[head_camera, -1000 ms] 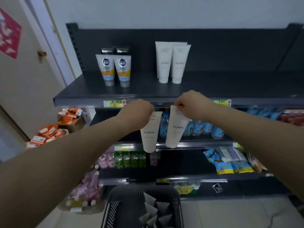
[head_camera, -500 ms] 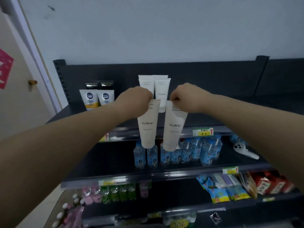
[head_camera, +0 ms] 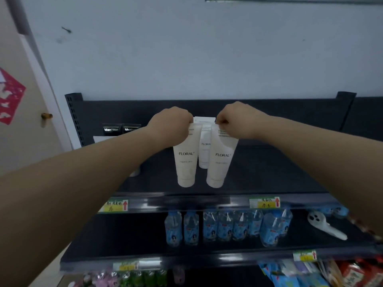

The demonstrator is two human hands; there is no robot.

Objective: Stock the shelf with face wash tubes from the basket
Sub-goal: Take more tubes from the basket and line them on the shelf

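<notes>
My left hand (head_camera: 173,126) pinches the crimped top of a white FLORAL face wash tube (head_camera: 186,160), which hangs cap down over the top shelf (head_camera: 269,172). My right hand (head_camera: 238,119) pinches a second white FLORAL tube (head_camera: 220,162) the same way, just to its right. Both caps hover close above the dark shelf surface near its front. Behind and between them stands another white FLORAL tube (head_camera: 205,150), partly hidden. The basket is out of view.
Two black-capped Men tubes (head_camera: 120,129) stand at the shelf's left, half hidden by my left forearm. The shelf below holds several blue-labelled water bottles (head_camera: 226,226) and a white tool (head_camera: 325,226). Snack packets (head_camera: 310,272) fill the lowest row. A door (head_camera: 24,121) is on the left.
Both hands have lifted the two tubes from below the top shelf's edge up and forward over its surface. My view has tilted upward, and the basket has dropped out of sight.
</notes>
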